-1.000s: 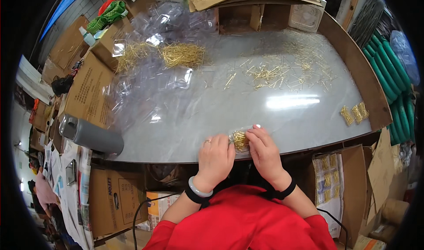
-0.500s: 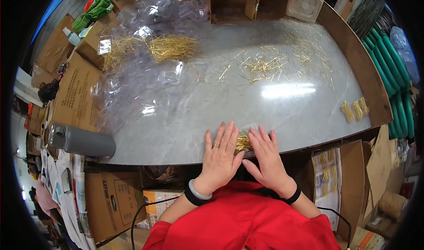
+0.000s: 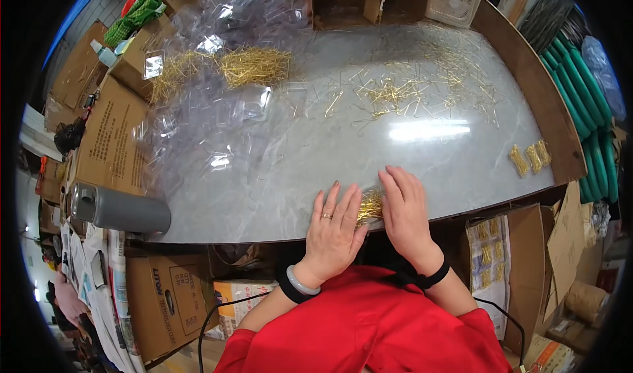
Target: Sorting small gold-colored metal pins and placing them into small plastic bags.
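A small bundle of gold wire hooks [image 3: 370, 207] lies at the table's near edge, between my two hands. My left hand [image 3: 334, 234] rests at its left side, fingers stretched out and a ring on one of them. On the other side, my right hand [image 3: 407, 211] lies with its fingers extended and close together, along the bundle's right end. Both hands are open; neither grips the bundle, and parts of its ends are hidden by the fingers.
Loose gold hooks [image 3: 394, 94] are scattered beyond my hands. A dense hook pile [image 3: 256, 67] sits among clear plastic packages [image 3: 217, 119]. Tied bundles [image 3: 534, 156] lie at the right near a cardboard wall [image 3: 527, 89]. A grey bottle [image 3: 125, 208] lies at the left edge.
My right hand has shifted slightly up and right, its fingers drawing together, so more of the bundle shows. My left hand has barely moved.
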The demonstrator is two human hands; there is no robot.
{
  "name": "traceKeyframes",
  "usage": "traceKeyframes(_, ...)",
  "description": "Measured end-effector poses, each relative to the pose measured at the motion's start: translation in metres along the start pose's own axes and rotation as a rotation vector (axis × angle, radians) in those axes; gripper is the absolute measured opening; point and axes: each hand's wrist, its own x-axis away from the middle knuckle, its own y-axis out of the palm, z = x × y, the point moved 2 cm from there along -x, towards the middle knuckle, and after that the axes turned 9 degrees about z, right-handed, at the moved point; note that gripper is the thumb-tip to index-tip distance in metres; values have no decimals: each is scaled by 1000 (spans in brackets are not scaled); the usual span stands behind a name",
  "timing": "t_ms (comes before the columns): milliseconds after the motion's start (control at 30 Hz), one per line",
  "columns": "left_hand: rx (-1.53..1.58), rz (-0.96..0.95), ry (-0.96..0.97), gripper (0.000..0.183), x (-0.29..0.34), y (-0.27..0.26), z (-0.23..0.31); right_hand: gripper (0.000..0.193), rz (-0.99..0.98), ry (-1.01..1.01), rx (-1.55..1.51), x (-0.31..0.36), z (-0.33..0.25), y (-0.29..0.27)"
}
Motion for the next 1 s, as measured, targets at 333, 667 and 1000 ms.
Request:
traceKeyframes(333, 4, 153, -229, 69, -8, -2, -13, 27, -152, 167, -231, -21, 30, -8)
traceKeyframes(667, 87, 154, -188, 54, -9, 0, 3, 21, -88, 480, -341, 29, -9, -23)
traceKeyframes(1000, 66, 132, -115, 63, -8, 6, 0, 25, -281, 326, -241, -2, 1, -28)
